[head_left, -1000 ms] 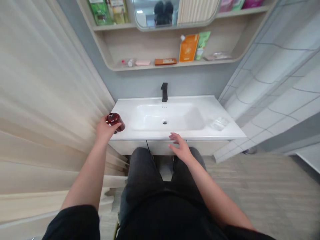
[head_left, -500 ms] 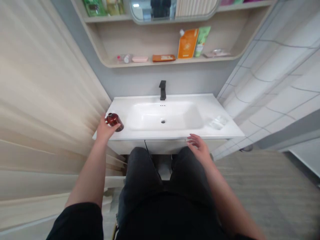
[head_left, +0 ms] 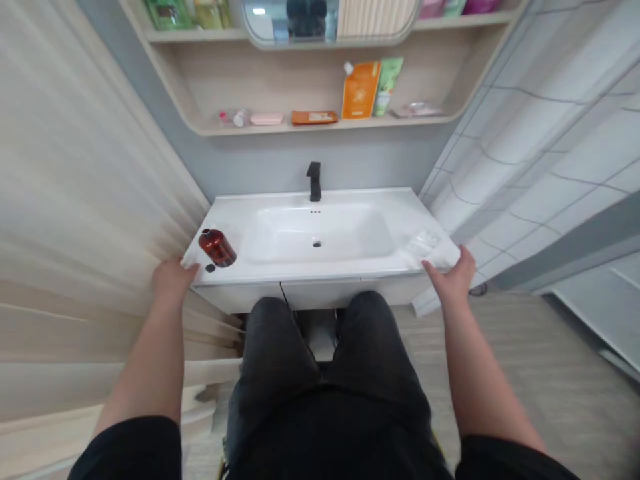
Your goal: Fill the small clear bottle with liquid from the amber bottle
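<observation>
The dark red bottle (head_left: 217, 248) now sits on the left end of the white counter (head_left: 325, 268), apparently on its side with its neck toward the wall, and neither hand touches it. That leaves both hands empty, with nothing pinched in either. The left hand (head_left: 173, 280) rests at the counter's front left corner, just beside the bottle, its fingers mostly hidden by the edge, so how they are curled is hard to tell. The right hand (head_left: 450, 277) is at the front right corner, fingers spread and thumb reaching along the edge, near a clear plastic item (head_left: 423, 243) lying on the counter. A small dark round thing (head_left: 210, 268) sits just below the bottle, too small to identify. Between the hands lies the white basin (head_left: 317, 237), with the black faucet (head_left: 314, 181) behind it. Above, on the wooden shelf (head_left: 320, 125), stand an orange packet (head_left: 360, 90) and a green tube (head_left: 387, 83). The person's dark jeans (head_left: 280, 353) fill the lower middle of the view.
</observation>
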The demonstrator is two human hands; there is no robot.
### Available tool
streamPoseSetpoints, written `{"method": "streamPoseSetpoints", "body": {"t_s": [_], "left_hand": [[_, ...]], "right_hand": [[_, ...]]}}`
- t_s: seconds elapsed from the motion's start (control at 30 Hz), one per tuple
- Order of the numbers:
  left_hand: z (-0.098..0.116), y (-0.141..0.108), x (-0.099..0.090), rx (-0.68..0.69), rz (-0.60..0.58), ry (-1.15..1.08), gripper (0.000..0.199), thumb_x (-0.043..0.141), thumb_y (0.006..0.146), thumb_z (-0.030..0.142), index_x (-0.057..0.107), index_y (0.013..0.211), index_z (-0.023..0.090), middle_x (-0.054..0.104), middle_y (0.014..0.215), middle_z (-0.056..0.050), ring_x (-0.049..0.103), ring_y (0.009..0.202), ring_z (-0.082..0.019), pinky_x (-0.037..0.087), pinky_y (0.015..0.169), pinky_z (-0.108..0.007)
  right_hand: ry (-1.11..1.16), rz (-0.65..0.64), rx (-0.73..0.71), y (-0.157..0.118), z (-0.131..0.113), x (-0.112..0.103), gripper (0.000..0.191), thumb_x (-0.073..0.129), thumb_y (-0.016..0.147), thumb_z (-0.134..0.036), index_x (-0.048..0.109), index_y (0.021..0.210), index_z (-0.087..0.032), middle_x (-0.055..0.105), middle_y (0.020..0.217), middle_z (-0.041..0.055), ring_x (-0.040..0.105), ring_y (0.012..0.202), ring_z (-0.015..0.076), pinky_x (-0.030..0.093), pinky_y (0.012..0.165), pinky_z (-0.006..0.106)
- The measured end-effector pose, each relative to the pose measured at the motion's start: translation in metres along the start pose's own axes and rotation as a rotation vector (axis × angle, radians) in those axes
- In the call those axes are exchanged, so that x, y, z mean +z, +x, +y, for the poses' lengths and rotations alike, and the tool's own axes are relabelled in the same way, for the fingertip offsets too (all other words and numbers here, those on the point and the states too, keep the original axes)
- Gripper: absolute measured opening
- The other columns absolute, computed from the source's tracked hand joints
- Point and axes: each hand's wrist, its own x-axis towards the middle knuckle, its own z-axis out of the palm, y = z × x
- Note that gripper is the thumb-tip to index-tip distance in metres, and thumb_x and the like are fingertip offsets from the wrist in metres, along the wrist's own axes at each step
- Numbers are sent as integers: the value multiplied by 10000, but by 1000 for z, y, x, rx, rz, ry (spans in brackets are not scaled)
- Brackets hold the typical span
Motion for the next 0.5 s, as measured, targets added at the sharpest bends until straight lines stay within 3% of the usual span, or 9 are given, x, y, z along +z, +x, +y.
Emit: {"method": "streamPoseSetpoints", "body": {"t_s": [0.13,0.27,0.37,0.5], "left_hand": [[-6,0,8,-71,77,31,279,745,924,351,736,1108,142,753,1019,-147,712,1111,-372,537,1015,-491],[-19,-23,4,-163,285,-200,348,851,850,394,698,1096,202,699,904,-10,699,984,-294,567,1010,-490],[-22,-62,1,-190,425,-478,366,881,815,432,688,1037,214,678,884,36,676,925,-237,594,995,-463],[-2,-134,4,-100,381,-902,429,887,796,505,736,1068,209,751,954,0,723,912,-225,617,961,-424]], "right_hand": [[3,-116,80,8,6,14,1293,809,735,-889,397,1653,-77,513,1639,336,505,1526,511,403,1287,693],[72,-187,181,23,9,28,1399,890,652,-862,356,1693,-95,507,1672,324,535,1526,484,438,1287,643],[158,-224,261,41,4,37,1429,978,603,-749,332,1709,-116,530,1659,307,595,1475,444,501,1238,580],[158,-321,368,59,-9,41,1202,1026,657,-519,453,1652,-163,721,1393,245,710,1239,367,556,1078,498]]}}
